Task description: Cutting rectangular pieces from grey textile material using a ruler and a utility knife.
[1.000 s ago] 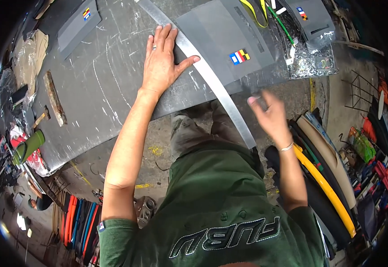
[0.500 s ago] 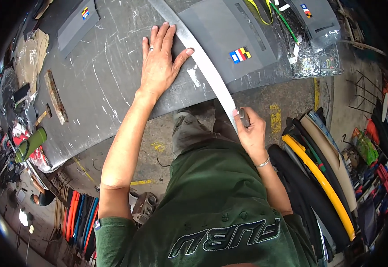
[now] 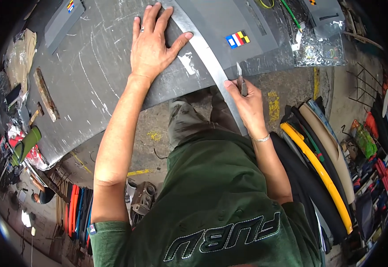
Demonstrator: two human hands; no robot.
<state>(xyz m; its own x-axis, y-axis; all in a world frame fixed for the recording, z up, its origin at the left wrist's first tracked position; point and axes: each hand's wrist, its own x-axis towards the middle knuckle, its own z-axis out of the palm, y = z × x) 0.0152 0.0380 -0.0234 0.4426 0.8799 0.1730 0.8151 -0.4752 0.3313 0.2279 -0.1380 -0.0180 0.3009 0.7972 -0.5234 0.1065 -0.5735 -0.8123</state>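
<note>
A long metal straightedge [image 3: 204,53] lies across the dark worktable and extends past its near edge. My left hand [image 3: 151,52] is spread flat on the table, with its thumb and some fingertips on the straightedge's left side. My right hand [image 3: 250,107] is closed around a utility knife [image 3: 241,79], just off the near edge; the blade points away from me. The right thumb is beside the straightedge; I cannot tell whether it touches. Right of the straightedge lies a grey sheet [image 3: 223,20] with a dark slot and a colourful flag patch [image 3: 237,39].
The scratched worktable [image 3: 100,84] holds a wooden stick [image 3: 46,94], a hammer [image 3: 36,114] and a green roll [image 3: 27,144] at left. Clear plastic [image 3: 319,52] lies at its right corner. Rolls of material, one yellow [image 3: 320,175], stand at my right. Another person [image 3: 46,196] is far left.
My right hand has moved slightly away from me, and the knife's blade now shows beyond its fingers. My left hand still lies spread along the straightedge. The whole view has shifted a little.
</note>
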